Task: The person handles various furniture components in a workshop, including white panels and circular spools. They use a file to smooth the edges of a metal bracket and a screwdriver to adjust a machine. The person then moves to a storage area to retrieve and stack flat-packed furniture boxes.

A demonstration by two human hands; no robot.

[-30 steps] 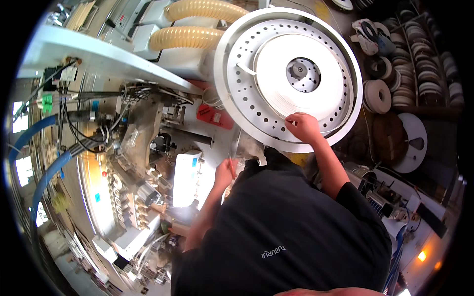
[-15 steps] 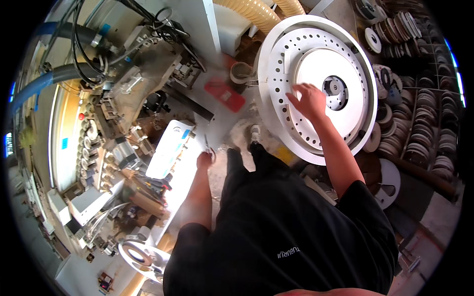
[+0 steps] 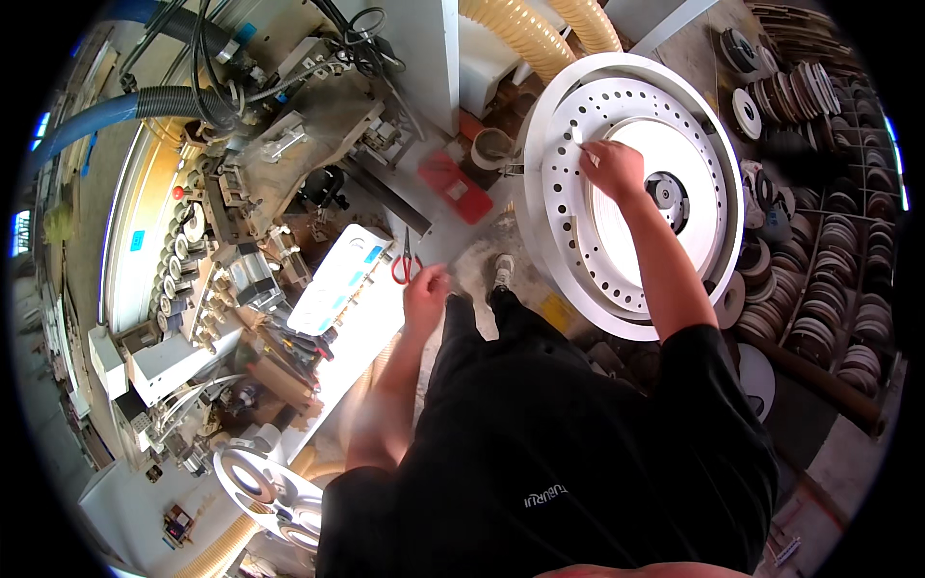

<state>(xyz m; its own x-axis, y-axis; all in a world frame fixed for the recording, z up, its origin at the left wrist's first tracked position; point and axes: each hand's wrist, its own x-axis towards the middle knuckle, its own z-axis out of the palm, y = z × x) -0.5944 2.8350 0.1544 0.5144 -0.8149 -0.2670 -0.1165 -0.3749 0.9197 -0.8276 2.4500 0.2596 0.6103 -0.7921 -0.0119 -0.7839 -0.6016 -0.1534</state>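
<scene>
At the right, my right hand (image 3: 615, 169) is closed at the left rim of a white roll (image 3: 655, 250) on a large round white reel (image 3: 554, 279) with holes around it. A small white piece (image 3: 576, 135) shows at its fingertips; whether they grip it or the roll's edge is hidden. My left hand (image 3: 424, 299) is beside the white bench's edge, smeared by motion, its fingers not readable. Just above it, scissors (image 3: 406, 262) with red handles rest at the bench's edge, apart from the hand.
A white tray (image 3: 339, 279) lies on the bench, with machine parts and hoses to its left. A red flat case (image 3: 455, 188) is on the floor ahead. Racks of rolls (image 3: 819, 279) stand at the right. Beige ducts (image 3: 520, 34) run behind the reel.
My left hand has let go of the scissors, which now lie at the bench edge, and has moved right. My right hand has gone from open over the roll to closed at its left rim.
</scene>
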